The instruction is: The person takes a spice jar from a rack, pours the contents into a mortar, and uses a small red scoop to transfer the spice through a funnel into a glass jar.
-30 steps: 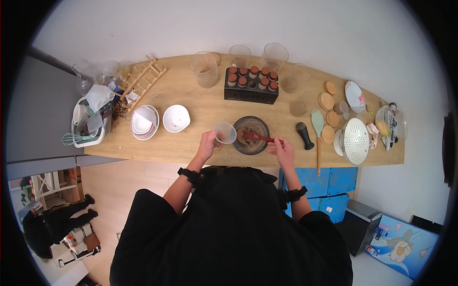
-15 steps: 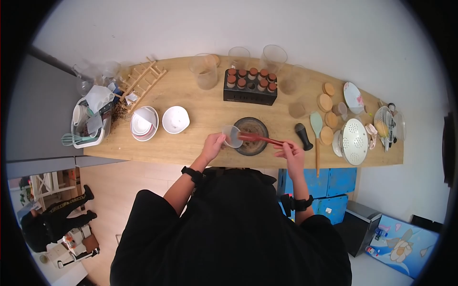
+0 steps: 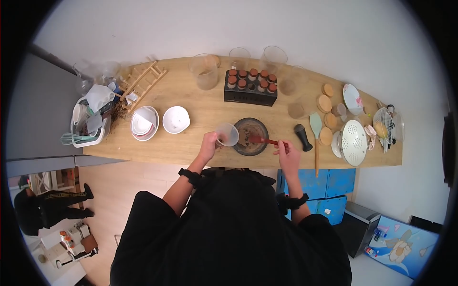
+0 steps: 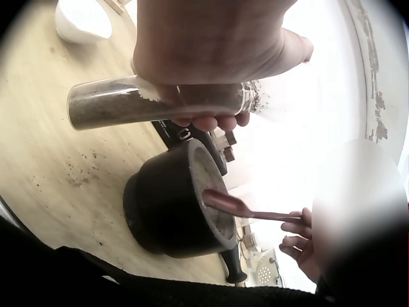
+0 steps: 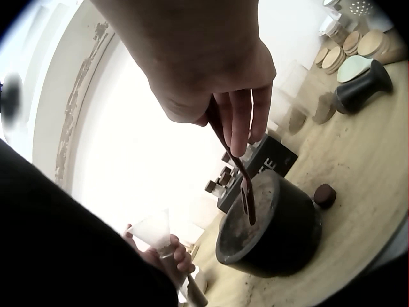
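Note:
My left hand (image 3: 207, 147) is wrapped round a glass tube (image 4: 102, 102) holding dark powder. A translucent funnel (image 5: 153, 231) stands at the tube's mouth, seen in the right wrist view. My right hand (image 3: 289, 157) pinches the handle of a dark red scoop (image 5: 248, 195). The scoop's tip is inside the black mortar (image 4: 166, 204), where brown powder (image 3: 244, 131) coats the inside. In the right wrist view a round dark red cap (image 5: 324, 196) lies beside the mortar. To the right of the mortar lies the black pestle (image 3: 303, 137).
Behind the mortar a black rack (image 3: 250, 97) holds several capped tubes. White bowls (image 3: 176, 119) stand left. On the right are a green spatula (image 3: 316, 125), wooden lids (image 3: 325, 103) and a white colander (image 3: 353, 142). Glass containers (image 3: 205, 76) line the back; a person (image 3: 52, 205) is at far left.
The scoop moved from the mortar left to the funnel, then back into the mortar with my right hand. My left hand with tube and funnel shifted slightly. The person at far left has moved.

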Action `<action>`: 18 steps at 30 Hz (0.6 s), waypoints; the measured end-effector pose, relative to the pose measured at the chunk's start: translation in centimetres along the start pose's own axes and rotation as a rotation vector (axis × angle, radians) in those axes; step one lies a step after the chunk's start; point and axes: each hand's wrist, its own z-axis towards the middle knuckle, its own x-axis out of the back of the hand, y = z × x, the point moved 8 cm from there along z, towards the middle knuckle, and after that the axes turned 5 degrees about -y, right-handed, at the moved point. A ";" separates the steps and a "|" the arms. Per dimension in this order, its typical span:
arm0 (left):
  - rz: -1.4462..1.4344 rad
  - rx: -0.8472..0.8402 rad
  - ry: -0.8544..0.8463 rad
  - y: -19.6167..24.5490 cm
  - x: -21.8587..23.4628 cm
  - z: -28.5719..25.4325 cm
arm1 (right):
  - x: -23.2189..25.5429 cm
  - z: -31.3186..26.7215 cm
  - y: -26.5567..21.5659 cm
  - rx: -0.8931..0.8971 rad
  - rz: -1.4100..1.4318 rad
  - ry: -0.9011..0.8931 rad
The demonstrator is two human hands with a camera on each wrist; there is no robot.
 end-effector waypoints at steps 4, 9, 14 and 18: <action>-0.059 -0.003 0.042 0.1 0.8 -0.8 | -2.0 0.6 2.8 -0.116 -0.029 -0.029; -0.035 -0.003 0.067 0.9 1.2 -1.5 | -2.8 0.6 7.0 -0.404 0.345 -0.047; 0.028 0.027 0.104 0.7 1.9 -1.9 | -3.1 -0.2 8.3 -0.494 0.499 -0.100; 0.055 0.060 0.062 -0.1 1.9 -1.7 | -2.6 -0.7 7.8 -0.486 0.578 -0.101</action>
